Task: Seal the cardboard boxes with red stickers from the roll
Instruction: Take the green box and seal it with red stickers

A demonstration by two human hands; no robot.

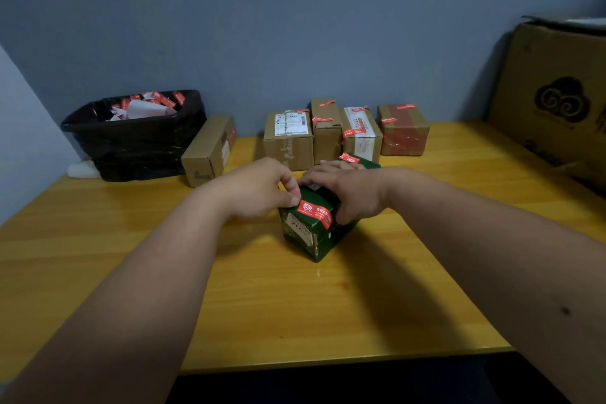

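My left hand (259, 188) pinched the red sticker (315, 213) on the green box (311, 229) at the middle of the wooden table (295, 305); my right hand (347, 193) gripped the box's top.

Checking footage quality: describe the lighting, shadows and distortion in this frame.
Head view: dim, soft light; the green box casts a faint shadow on the table; wide-angle bending tilts the big carton at right; small print on the red sticker is blurred.

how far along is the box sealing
Done: four brown boxes at the back wear red stickers. In hand: both hands, left hand and right hand, press a red sticker onto the green box. Left: nothing plainly unsealed shows.
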